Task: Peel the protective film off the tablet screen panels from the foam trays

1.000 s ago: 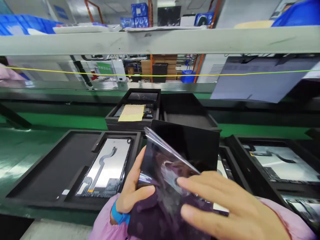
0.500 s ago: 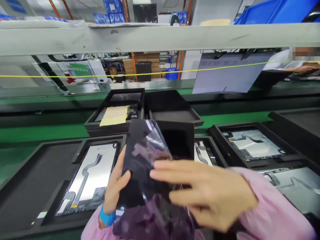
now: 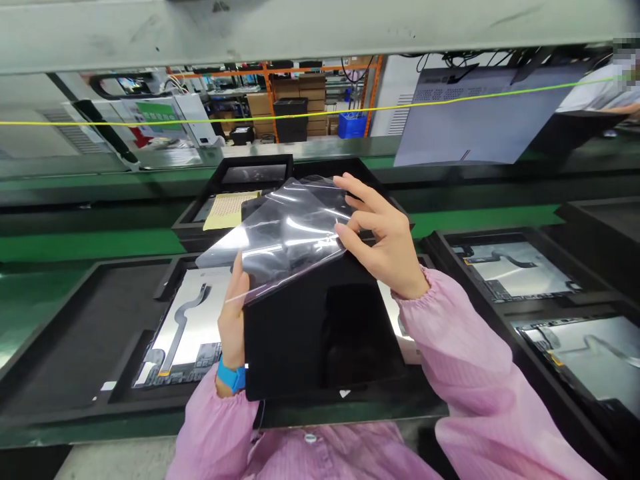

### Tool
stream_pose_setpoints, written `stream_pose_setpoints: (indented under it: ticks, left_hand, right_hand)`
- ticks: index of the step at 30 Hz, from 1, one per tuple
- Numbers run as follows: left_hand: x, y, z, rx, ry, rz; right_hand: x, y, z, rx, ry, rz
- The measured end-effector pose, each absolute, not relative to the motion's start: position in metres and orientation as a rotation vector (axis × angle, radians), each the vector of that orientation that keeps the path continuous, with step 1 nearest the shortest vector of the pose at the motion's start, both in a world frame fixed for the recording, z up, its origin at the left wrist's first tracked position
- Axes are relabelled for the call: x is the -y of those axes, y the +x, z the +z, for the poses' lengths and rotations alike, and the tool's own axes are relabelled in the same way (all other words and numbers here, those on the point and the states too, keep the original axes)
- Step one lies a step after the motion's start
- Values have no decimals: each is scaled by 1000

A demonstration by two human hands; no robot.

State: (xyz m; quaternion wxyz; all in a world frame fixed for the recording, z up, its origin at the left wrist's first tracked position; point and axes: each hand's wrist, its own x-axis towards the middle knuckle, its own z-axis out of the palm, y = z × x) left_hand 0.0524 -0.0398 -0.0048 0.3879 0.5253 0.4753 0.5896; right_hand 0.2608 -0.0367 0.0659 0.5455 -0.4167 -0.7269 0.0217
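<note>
A glossy black tablet screen panel (image 3: 300,347) is held tilted in front of me. My left hand (image 3: 233,327) grips its left edge, with the fingers partly behind it and a blue band on the wrist. Over the panel's upper half lies a clear plastic film (image 3: 290,230), creased and shiny, its left corner sticking out past the panel and across my left thumb. My right hand (image 3: 383,237) pinches the film's right side between thumb and fingers, close to the panel's upper right. Part of the panel's top shows dimly through the film.
Left of the panel, a black foam tray (image 3: 80,320) holds a silver display back (image 3: 200,327) with a flex cable. More display backs (image 3: 515,267) lie in trays at right. Behind stands a tray with a yellow note (image 3: 231,210). A yellow cord (image 3: 320,115) crosses above.
My right hand has moved up and closed on the film, which now lifts across the panel's upper half. The panel's lower part is uncovered. The view has tilted down.
</note>
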Motion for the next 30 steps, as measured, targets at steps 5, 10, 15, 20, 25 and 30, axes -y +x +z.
stream_pose_setpoints:
  ticks: [5, 10, 15, 20, 25, 30]
  left_hand:
    - [46, 54, 3, -1295, 1415, 1540]
    - [39, 47, -11, -1345, 1424, 1568]
    - [31, 41, -25, -1229, 1410, 1599]
    - [44, 55, 3, -1059, 1234, 1467]
    - [56, 73, 30, -923, 1111, 1380]
    - [56, 74, 34, -813, 943, 1342]
  right_hand:
    - [41, 257, 71, 1688, -1002, 70]
    - [48, 255, 75, 1650, -1011, 58]
    - [51, 255, 77, 1615, -1017, 32]
    - [49, 266, 69, 1598, -978, 103]
    - [44, 278, 56, 1508, -945, 206]
    - [48, 274, 56, 1498, -1029, 214]
